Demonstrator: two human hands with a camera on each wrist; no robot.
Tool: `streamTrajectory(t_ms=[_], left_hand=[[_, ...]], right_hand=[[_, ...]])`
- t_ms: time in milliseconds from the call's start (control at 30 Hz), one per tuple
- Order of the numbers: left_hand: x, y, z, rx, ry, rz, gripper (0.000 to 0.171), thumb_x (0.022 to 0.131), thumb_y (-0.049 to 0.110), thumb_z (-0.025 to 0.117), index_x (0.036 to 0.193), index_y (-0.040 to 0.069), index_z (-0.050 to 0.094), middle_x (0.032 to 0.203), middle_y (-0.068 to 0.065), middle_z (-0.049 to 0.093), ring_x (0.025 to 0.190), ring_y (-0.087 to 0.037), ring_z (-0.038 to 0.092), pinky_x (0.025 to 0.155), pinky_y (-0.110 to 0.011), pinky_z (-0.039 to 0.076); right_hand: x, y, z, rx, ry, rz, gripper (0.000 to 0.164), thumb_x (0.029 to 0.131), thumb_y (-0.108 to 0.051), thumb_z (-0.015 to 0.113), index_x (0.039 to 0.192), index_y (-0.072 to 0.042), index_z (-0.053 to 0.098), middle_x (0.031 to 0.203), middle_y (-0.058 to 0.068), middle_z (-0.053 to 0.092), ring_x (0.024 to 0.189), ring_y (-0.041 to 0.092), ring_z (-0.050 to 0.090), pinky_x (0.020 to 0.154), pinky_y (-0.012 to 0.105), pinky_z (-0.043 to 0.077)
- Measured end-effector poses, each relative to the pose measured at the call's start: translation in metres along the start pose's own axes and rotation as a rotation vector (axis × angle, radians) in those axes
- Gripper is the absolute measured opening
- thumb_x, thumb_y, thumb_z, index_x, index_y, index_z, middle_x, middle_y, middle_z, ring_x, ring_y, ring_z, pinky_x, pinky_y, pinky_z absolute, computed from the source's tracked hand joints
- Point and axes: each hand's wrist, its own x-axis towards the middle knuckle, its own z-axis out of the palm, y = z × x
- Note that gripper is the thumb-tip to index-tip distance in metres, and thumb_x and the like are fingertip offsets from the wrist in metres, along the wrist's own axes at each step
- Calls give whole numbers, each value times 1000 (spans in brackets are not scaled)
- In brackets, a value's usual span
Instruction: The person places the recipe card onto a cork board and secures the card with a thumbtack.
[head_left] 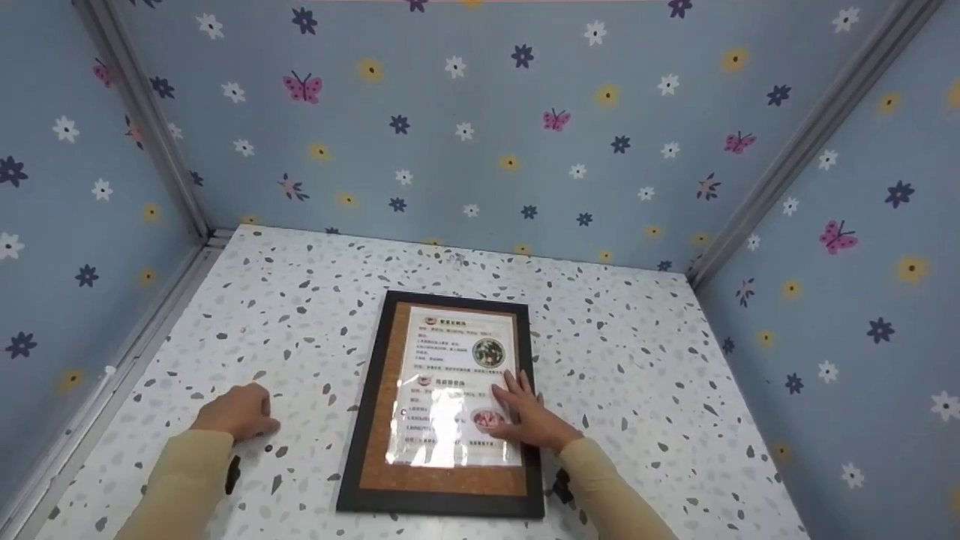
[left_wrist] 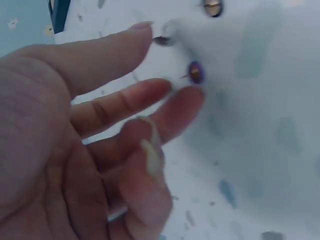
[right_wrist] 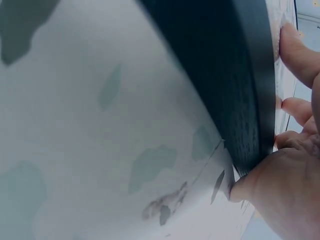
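Observation:
My left hand [head_left: 236, 412] is low over the speckled tabletop left of the frame, its fingers loosely bent. In the left wrist view, a thumbtack [left_wrist: 163, 40] lies at the thumb tip, another thumbtack [left_wrist: 196, 72] is close to the fingertips, and a third tack [left_wrist: 212, 7] shows at the top edge. Nothing is visibly pinched. A black-framed cork board [head_left: 442, 480] lies flat, bearing a glossy printed sheet [head_left: 442, 360] with food pictures. Spread over the sheet's right side, my right hand [head_left: 532, 420] rests with fingers extended, its edge against the frame's dark side [right_wrist: 250, 100].
The white speckled table [head_left: 637, 375] reaches back to a blue wall [head_left: 480, 112] with flowers and butterflies. Similar panels stand at left and right, joined by grey corner strips [head_left: 810, 135]. Light glares off the sheet's lower half.

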Motion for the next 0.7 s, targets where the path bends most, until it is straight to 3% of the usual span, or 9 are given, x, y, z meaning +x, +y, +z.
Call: streamTrajectory(t_ms=[267,467,600,700], left_hand=[[6,-2,9,-48,24,46,13,85,5,66,74,7,58,67,-3,55,57,-19,53,53,-34,43],[12,5,7,-98,21,28,10,84,5,64,76,6,59,69,-6,55,58,-20,54,53,-34,44],[18,11,8,-189,28,42,2,85,4,62,84,2,61,73,-8,57,60,-21,56,54,-35,47],[24,19,9,-280,23,68,10,89,2,60,95,-4,64,77,-9,61,63,-21,60,57,-36,52]], right_hand=[[1,11,-6,-9,13,-62,92,81,-36,81,153,-5,32,164,16,0,148,36,-9,115,57,6],[-1,10,-12,-27,-9,-29,92,80,-35,81,154,-10,33,164,10,3,149,31,-7,116,53,8],[-3,11,-11,-27,-15,-30,90,82,-36,79,155,-10,32,164,9,5,149,31,-7,116,54,7],[-3,13,-8,-23,-8,-39,87,85,-38,76,155,-10,32,164,10,5,149,32,-8,115,56,6]])
